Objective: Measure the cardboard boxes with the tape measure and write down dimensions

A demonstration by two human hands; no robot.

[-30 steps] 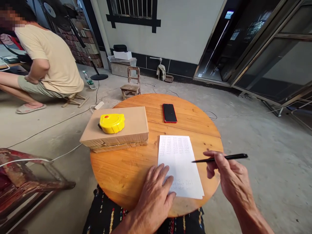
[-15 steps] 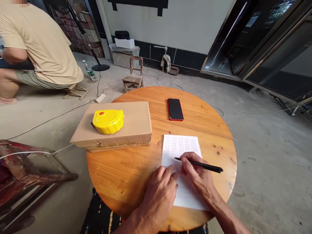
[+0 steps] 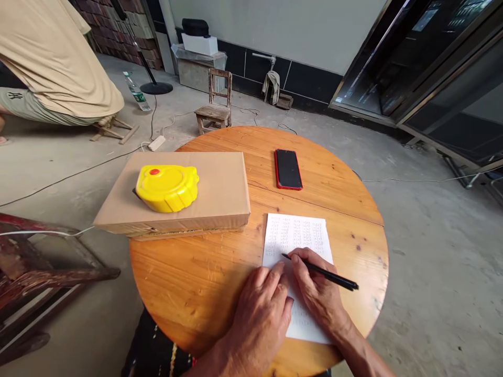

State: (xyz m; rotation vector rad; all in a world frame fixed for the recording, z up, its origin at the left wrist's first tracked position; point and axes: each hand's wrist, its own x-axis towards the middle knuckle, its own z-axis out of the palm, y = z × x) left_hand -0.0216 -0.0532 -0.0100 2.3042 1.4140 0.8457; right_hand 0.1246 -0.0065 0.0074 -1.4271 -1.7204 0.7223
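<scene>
A white sheet of paper [image 3: 301,234] covered with rows of small handwriting lies on the round wooden table [image 3: 196,283]. My right hand [image 3: 316,285] is closed around a black pen [image 3: 330,275], whose tip touches the paper or hovers just over it below the upper rows. Pressed flat along the sheet's left edge, my left hand [image 3: 263,311] has its fingers stretched out and holds nothing. Both hands hide the middle of the page, and more faint writing shows near its bottom.
A cardboard box [image 3: 223,183] with a yellow tape measure [image 3: 167,188] on top stands at the table's left. Beyond the paper lies a red-cased phone [image 3: 288,168]. A small wooden chair [image 3: 215,104] is behind the table. At far left sits a person in a beige shirt [image 3: 58,57].
The view has shifted slightly, and the box and tape measure look nearer. My pen tip has moved slightly over the page; the left hand stays on the sheet.
</scene>
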